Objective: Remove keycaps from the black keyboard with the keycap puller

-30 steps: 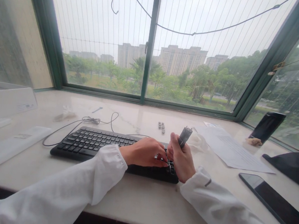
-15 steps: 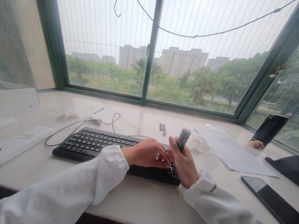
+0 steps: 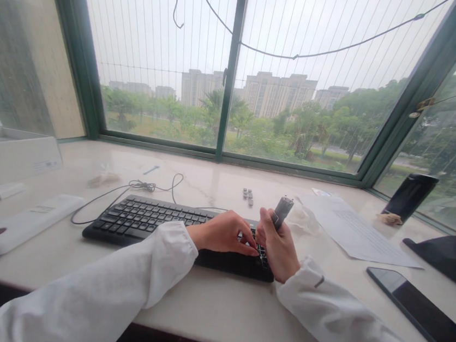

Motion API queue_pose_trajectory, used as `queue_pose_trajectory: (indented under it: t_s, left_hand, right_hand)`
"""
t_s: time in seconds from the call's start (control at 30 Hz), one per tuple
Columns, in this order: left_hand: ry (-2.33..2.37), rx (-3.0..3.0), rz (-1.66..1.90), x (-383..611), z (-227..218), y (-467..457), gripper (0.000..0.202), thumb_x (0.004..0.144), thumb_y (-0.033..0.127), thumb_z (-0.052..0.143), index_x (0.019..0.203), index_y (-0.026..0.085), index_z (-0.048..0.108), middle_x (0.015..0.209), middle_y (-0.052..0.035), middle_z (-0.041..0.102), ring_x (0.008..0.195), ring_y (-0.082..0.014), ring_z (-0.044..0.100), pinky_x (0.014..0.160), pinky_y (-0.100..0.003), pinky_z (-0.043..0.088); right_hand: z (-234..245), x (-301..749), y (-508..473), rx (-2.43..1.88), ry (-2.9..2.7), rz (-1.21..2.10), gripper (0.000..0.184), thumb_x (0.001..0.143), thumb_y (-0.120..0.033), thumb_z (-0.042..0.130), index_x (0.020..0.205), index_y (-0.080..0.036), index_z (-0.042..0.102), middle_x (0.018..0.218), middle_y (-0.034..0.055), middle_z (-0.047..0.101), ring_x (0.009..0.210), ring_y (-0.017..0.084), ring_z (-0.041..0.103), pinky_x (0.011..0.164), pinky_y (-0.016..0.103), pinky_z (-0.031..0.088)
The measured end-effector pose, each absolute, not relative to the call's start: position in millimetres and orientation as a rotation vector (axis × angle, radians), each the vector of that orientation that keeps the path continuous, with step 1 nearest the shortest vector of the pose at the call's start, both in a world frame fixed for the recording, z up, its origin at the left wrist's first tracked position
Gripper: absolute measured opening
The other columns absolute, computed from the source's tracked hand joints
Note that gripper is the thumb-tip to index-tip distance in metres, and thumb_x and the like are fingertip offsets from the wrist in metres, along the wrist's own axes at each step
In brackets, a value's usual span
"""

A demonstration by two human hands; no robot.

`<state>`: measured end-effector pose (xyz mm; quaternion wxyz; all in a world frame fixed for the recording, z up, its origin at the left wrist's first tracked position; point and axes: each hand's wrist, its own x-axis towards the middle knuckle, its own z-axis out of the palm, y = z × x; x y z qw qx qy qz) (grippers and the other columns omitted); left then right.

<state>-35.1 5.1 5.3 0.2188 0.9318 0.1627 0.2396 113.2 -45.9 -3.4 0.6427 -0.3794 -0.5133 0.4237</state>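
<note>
A black keyboard [image 3: 136, 218] lies on the table, and both hands are over its right end. My right hand [image 3: 282, 251] is wrapped round a dark grey keycap puller [image 3: 282, 210], held tilted with its blunt end up. Thin wire loops show below the fist, close to the keys. My left hand [image 3: 224, 234] reaches over the keyboard from the left, thumb and fingertips curled together beside the wires. What those fingertips pinch, if anything, is hidden. Several loose keycaps [image 3: 248, 196] sit on the table behind the keyboard.
A coiled cable [image 3: 143, 185] lies behind the keyboard. On the left are a white power bank [image 3: 19, 227] and a white box [image 3: 15, 155]. To the right are a printed sheet [image 3: 357, 229], a phone [image 3: 414, 307] and a black upright object [image 3: 412, 197]. Windows stand behind the table.
The puller's top has tipped slightly to the right in my right hand. My left fingers have shifted a little at the same spot. The keycaps stay in place.
</note>
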Motion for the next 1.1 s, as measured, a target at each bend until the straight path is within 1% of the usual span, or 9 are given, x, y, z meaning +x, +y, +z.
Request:
queue_pose_trajectory:
  t_s: [0.13,0.37,0.53,0.77,0.97,1.1]
  left_hand:
    - [0.459,2.579,0.666,-34.8,6.3,5.0,0.023,0.078,0.036,0.07,0.086,0.016,0.078,0.075,-0.0037,0.073,0.061,-0.0106,0.06,0.06,-0.019,0.042]
    - [0.451,2.561,0.657,-34.8,4.8,6.5,0.021,0.078,0.035,0.07,0.087,0.018,0.078,0.078,-0.0036,0.074,0.064,-0.0113,0.062,0.062,-0.019,0.043]
    - [0.458,2.534,0.659,-35.6,3.7,7.7,0.022,0.078,0.036,0.07,0.087,0.017,0.078,0.079,-0.0039,0.074,0.066,-0.0117,0.063,0.063,-0.019,0.044]
    - [0.425,2.481,0.665,-35.7,2.1,7.9,0.023,0.079,0.035,0.068,0.088,0.015,0.077,0.083,-0.0047,0.075,0.069,-0.0127,0.064,0.065,-0.019,0.046]
    - [0.444,2.473,0.662,-35.3,2.1,7.6,0.024,0.078,0.037,0.069,0.086,0.015,0.077,0.08,-0.0042,0.074,0.068,-0.0122,0.063,0.064,-0.019,0.045]
    - [0.44,2.47,0.664,-35.5,3.6,7.0,0.024,0.078,0.036,0.069,0.086,0.015,0.077,0.081,-0.0044,0.075,0.067,-0.0123,0.063,0.064,-0.02,0.044]
  right_hand:
    - [-3.0,113.2,-46.4,-0.874,-1.206,0.925,0.047,0.083,-0.055,0.06,0.063,-0.021,0.032,0.049,-0.0089,0.028,0.044,0.006,0.025,0.042,0.023,0.022]
    - [-5.9,114.2,-44.5,-0.866,-1.28,0.889,0.045,0.086,-0.053,0.055,0.065,-0.021,0.032,0.051,-0.0084,0.028,0.046,0.007,0.026,0.043,0.023,0.024]
    - [-5.4,115.1,-43.9,-0.9,-1.321,0.851,0.045,0.087,-0.054,0.054,0.065,-0.022,0.032,0.051,-0.0082,0.028,0.046,0.008,0.028,0.043,0.023,0.026]
    - [-0.7,115.4,-50.9,-0.883,-1.469,0.749,0.04,0.089,-0.049,0.053,0.064,-0.021,0.039,0.055,-0.0053,0.036,0.052,0.01,0.034,0.05,0.024,0.033]
    - [-0.9,115.9,-51.3,-0.848,-1.449,0.822,0.042,0.086,-0.051,0.056,0.063,-0.021,0.039,0.056,-0.0055,0.037,0.051,0.01,0.034,0.05,0.024,0.032]
    - [-2.5,116.6,-50.3,-0.837,-1.46,0.806,0.041,0.088,-0.049,0.054,0.063,-0.021,0.039,0.056,-0.0054,0.037,0.051,0.01,0.034,0.049,0.024,0.032]
